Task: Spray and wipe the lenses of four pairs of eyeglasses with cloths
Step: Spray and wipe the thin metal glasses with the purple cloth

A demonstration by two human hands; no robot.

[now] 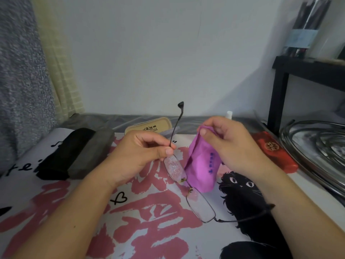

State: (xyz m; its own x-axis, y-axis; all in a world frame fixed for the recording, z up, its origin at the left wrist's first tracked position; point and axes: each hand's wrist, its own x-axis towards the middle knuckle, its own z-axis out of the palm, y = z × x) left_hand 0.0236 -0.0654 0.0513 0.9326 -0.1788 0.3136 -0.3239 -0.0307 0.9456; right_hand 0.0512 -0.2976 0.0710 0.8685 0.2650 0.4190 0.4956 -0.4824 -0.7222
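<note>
In the middle of the frame, the left hand [143, 152] pinches a pair of thin metal glasses [188, 186] at the hinge by one lens. That lens is covered in tiny wet drops. The other lens, lower down, looks mostly clear. One thin dark arm sticks straight up, and the other points to the lower right.

Just to the right, the right hand [229, 144] pinches the top of a purple cloth [201, 165], which hangs down beside the wet lens. It has small blue writing, too blurry to read.

Behind the hands lies a tan glasses case [149, 125] with dark writing I cannot read.
</note>
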